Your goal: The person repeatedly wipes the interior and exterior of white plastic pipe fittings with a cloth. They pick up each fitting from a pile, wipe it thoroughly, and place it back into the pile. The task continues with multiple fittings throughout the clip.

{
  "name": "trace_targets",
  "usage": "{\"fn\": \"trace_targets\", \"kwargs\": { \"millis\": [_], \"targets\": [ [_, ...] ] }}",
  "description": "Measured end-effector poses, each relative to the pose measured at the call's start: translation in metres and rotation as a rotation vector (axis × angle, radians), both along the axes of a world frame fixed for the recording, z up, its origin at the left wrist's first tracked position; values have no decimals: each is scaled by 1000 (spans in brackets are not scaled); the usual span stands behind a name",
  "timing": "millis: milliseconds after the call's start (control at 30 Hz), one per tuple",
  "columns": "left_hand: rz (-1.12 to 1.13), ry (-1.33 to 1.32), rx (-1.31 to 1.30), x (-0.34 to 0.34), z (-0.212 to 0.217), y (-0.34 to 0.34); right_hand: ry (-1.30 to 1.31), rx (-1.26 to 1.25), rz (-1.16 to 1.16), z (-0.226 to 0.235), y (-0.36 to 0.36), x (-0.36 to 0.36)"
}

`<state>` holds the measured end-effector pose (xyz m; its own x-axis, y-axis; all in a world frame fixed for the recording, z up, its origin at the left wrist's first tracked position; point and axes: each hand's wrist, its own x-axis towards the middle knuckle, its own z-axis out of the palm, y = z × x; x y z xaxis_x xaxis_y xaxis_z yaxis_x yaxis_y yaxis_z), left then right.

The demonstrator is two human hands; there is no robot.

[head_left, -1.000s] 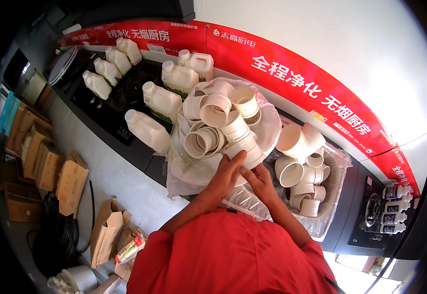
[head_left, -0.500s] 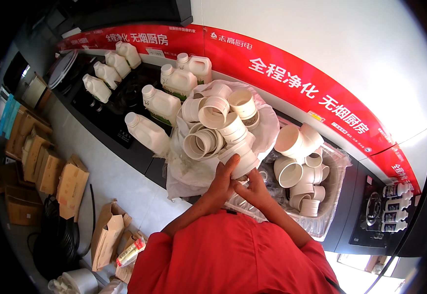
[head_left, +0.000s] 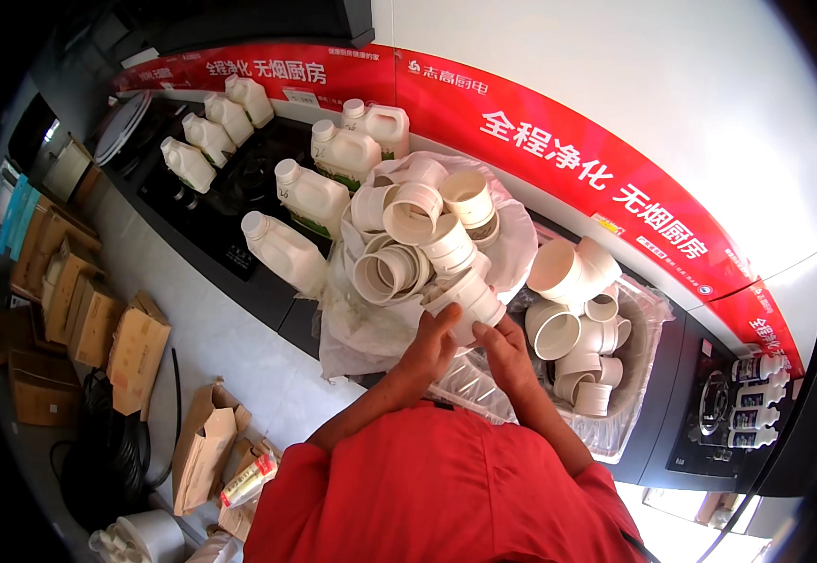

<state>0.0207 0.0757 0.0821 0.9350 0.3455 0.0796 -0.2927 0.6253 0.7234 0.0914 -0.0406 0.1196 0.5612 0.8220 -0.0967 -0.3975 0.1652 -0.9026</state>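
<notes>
Both hands now close on one white fitting at the near edge of the heap in the bag, the left hand having slid up beside the right hand, each grip pressed around it.

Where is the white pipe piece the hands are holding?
In the head view, the white pipe fitting sits mid-frame between the left hand and right hand, just below the bagged fittings pile.
</notes>
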Motion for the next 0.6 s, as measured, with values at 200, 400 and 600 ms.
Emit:
{"fn": "trace_targets", "kwargs": {
  "millis": [200, 400, 600],
  "targets": [
    [-15, 96, -61, -10, 15, -4, -452, -86, 46, -9, 1, -11],
    [120, 270, -318, -8, 32, -4, -1137, -214, 41, -9, 7, -6],
    [168, 265, -334, -5, 23, -5, -1396, -517, 144, -5, 11, -8]
  ]
}}
